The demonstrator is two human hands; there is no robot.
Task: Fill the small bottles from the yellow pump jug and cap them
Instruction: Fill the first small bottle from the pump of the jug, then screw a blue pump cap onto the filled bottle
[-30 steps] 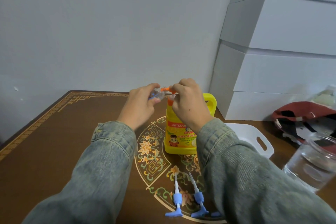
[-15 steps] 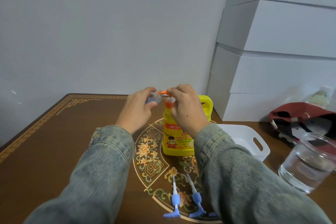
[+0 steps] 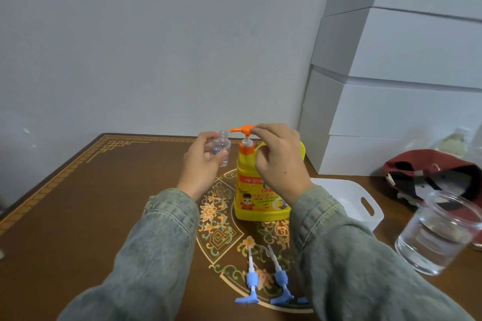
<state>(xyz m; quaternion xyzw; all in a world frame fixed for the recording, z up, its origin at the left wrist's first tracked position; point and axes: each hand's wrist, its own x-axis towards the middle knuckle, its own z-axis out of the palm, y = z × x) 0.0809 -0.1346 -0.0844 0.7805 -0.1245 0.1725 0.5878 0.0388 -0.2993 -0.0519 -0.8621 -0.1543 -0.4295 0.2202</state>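
Left hand [image 3: 202, 164] grip holds small clear bottle [image 3: 221, 147] upright, just left of orange pump spout [image 3: 241, 129]. Right hand [image 3: 280, 157] fingers loosely curled, touching pump top. Nearest: 2 blue pump caps [image 3: 266, 281] on worktop [image 3: 78, 216]. Yellow jug [image 3: 257, 195] stands mid-worktop.

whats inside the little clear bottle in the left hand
The small clear bottle looks empty; its mouth is open and uncapped. The left hand grips it, and the thumb covers part of its lower body, so a small amount at the bottom cannot be ruled out.
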